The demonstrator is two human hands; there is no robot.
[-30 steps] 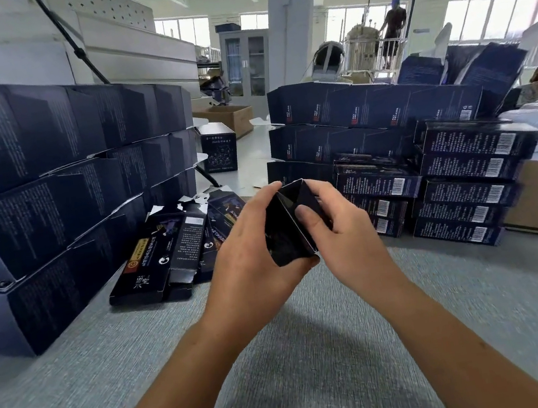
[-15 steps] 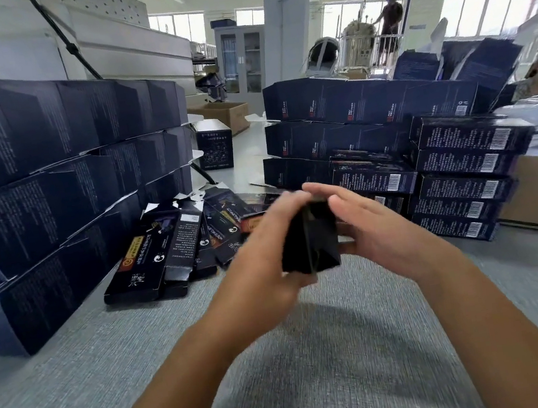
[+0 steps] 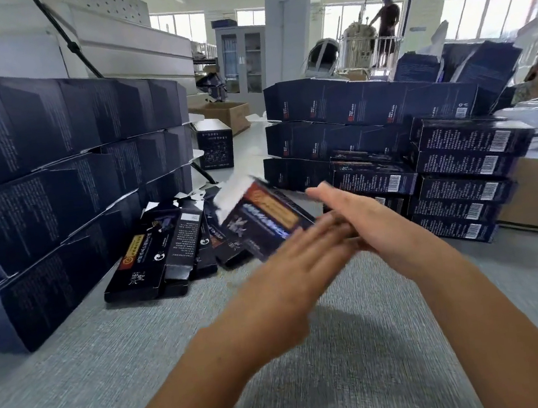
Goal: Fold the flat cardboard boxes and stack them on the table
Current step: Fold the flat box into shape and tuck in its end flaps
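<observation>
One rectangular printed box (image 3: 263, 220), textured table (image 3: 146, 376)

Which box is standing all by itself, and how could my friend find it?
Start at the big white pillar and look down to the gap between the left wall of boxes and the right pile. One small dark box stands upright there alone, with a white drawing on its front, while its neighbours lie stacked in rows.
</observation>
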